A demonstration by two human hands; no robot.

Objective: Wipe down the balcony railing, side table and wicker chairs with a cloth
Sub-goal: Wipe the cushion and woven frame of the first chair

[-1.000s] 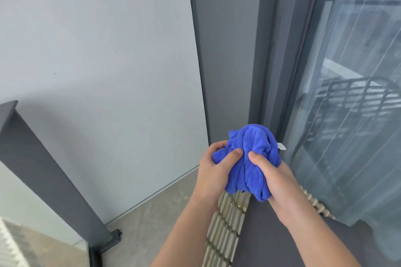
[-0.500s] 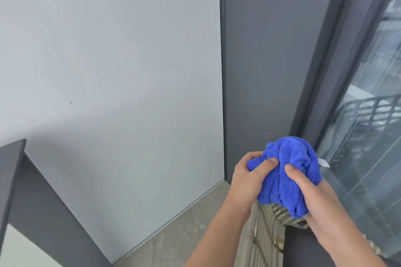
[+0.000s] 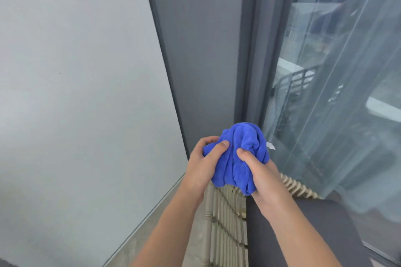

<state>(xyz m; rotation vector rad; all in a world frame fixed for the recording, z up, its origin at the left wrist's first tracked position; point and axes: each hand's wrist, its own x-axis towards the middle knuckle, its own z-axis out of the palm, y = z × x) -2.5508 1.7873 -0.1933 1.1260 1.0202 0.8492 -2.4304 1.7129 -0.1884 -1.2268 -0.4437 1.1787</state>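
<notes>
Two bare hands hold a bunched blue cloth [image 3: 237,156] between them, in the air in front of the person. The left hand [image 3: 202,163] grips the cloth's left side, thumb laid across the front and fingers curled round the back. The right hand [image 3: 259,174] grips the right side and the lower edge, thumb pressed into the folds; its fingers are hidden behind the fabric. The cloth is crumpled into a loose ball that rises above both thumbs, with one corner hanging below the right palm. A small white tag [image 3: 270,145] sticks out just to the right of the cloth.

Directly below the hands is a wicker chair [image 3: 223,221], its pale woven side panel running down beneath the left wrist. A dark grey seat cushion [image 3: 321,223] lies on the chair under the right forearm. The cloth is above the chair and does not touch it.

Behind the hands stands a dark grey door frame [image 3: 201,54]. To the right of the grip is a glass door [image 3: 338,71] with a sheer curtain behind it; railing bars are reflected in the glass. To the left of the grip is a plain pale wall [image 3: 76,82], meeting a beige stone floor [image 3: 152,230] low down beside the left forearm.
</notes>
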